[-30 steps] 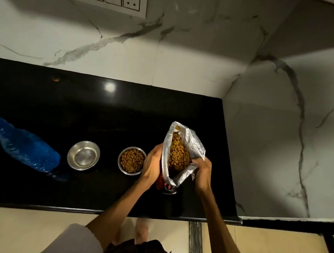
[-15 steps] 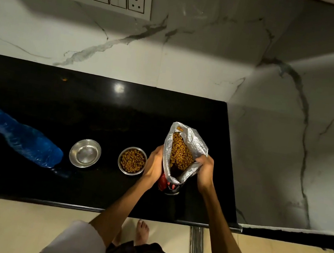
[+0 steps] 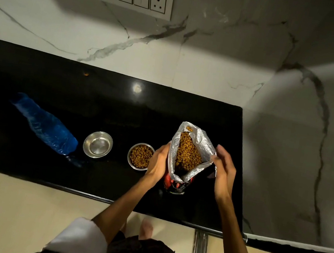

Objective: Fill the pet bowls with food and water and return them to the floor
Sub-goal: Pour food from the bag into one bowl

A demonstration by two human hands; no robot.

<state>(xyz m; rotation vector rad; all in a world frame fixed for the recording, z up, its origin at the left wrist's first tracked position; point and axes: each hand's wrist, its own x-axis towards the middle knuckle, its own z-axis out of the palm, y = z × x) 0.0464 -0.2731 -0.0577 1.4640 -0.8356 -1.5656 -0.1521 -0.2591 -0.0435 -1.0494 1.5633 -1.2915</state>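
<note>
Food step nearly closed. Kibble bag (image 3: 188, 151) stands upright near right edge of desk (image 3: 38, 75), mouth wide open. Left hand (image 3: 158, 161) cups bag's left side, fingers curved against foil. Right hand (image 3: 222, 168) at bag's right lip, fingers loosely extended; pinch on rim not clear. Food bowl (image 3: 140, 156) full, just left of bag. Water bowl (image 3: 97, 144) looks empty, mid-desk. Blue bottle (image 3: 47, 127) lies toward left edge. Next, likely: fold bag shut, uncap bottle, pour into water bowl, then carry both bowls to floor.
</note>
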